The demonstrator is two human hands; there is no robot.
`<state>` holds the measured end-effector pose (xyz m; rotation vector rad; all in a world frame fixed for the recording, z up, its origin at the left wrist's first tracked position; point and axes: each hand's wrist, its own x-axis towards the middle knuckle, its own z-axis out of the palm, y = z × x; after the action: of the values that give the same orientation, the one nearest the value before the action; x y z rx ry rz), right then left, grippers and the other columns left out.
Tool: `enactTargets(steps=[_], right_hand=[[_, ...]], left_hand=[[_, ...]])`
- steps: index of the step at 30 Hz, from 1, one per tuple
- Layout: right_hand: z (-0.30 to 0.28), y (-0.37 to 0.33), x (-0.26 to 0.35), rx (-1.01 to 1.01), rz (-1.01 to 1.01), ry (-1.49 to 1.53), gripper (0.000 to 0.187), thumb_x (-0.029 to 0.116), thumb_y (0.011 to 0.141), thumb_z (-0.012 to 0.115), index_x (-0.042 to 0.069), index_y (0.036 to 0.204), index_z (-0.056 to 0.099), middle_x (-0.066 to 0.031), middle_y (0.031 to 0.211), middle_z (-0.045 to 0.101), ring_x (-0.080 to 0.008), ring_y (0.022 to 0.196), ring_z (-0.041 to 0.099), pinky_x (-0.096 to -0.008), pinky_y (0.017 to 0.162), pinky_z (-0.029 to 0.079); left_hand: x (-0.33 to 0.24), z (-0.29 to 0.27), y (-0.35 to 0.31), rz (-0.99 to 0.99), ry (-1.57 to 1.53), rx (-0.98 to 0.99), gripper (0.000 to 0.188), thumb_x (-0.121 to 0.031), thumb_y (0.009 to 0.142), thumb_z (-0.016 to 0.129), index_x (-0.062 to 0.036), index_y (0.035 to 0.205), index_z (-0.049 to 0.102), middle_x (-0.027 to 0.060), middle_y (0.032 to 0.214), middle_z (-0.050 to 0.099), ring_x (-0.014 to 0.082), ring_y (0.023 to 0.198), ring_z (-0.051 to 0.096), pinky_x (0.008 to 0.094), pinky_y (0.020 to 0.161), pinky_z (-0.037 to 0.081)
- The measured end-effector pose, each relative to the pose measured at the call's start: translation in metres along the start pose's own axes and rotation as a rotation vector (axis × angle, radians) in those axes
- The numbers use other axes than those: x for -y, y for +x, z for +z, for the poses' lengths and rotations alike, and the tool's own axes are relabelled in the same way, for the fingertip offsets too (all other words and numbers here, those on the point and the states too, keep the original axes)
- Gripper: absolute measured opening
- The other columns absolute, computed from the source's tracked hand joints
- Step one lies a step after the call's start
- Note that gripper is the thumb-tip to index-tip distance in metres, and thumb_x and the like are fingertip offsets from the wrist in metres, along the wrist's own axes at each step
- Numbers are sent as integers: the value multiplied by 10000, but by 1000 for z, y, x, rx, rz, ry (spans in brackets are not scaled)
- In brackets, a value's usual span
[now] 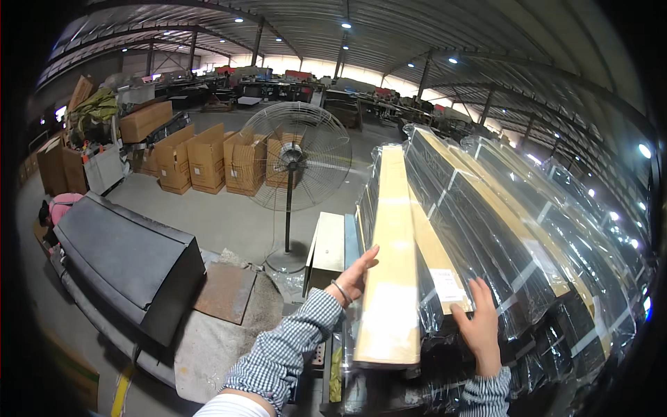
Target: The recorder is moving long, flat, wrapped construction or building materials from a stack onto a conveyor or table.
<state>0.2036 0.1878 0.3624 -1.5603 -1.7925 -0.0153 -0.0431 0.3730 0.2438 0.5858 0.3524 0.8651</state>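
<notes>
A long, pale yellow carton-like piece (390, 278) lies lengthwise on top of a stack, its near end toward me. Against its left side rests my left hand (353, 278), fingers stretched and touching the edge; part of the hand is turned from view. My right hand (481, 323) is open with fingers apart, over the near end of a plastic-wrapped bundle (445, 243). A white label (448, 285) sits on that bundle's yellow strip, just left of the right fingers. Several similar black and yellow bundles in clear film lie side by side to the right.
On the left, a large dark casing (128, 254) lies on a bench, with a brown plate (226, 292) beside it. A standing fan (292, 160) is ahead, before several cardboard boxes (207, 163). A person in pink (64, 203) bends at the far left.
</notes>
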Motion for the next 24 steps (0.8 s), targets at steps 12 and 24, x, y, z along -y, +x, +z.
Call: enactTargets(steps=[12, 24], right_hand=[[25, -49, -12, 339, 5, -35, 706, 265, 656, 777, 29, 1270, 521, -275, 1411, 389, -412, 1274, 429, -495, 1037, 350], [109, -148, -62, 396, 376, 334, 1038, 191, 635, 827, -44, 1466, 251, -228, 1328, 456, -301, 1211, 503, -358, 986, 435]], left_hand=[[66, -81, -57, 42, -531, 2, 389, -156, 904, 660, 13, 1237, 549, 161, 1154, 652, 273, 1006, 669, 436, 860, 570], [240, -150, -140, 231, -819, -46, 445, -410, 943, 564, -43, 1191, 605, 132, 1129, 665, 256, 1008, 656, 435, 895, 535]])
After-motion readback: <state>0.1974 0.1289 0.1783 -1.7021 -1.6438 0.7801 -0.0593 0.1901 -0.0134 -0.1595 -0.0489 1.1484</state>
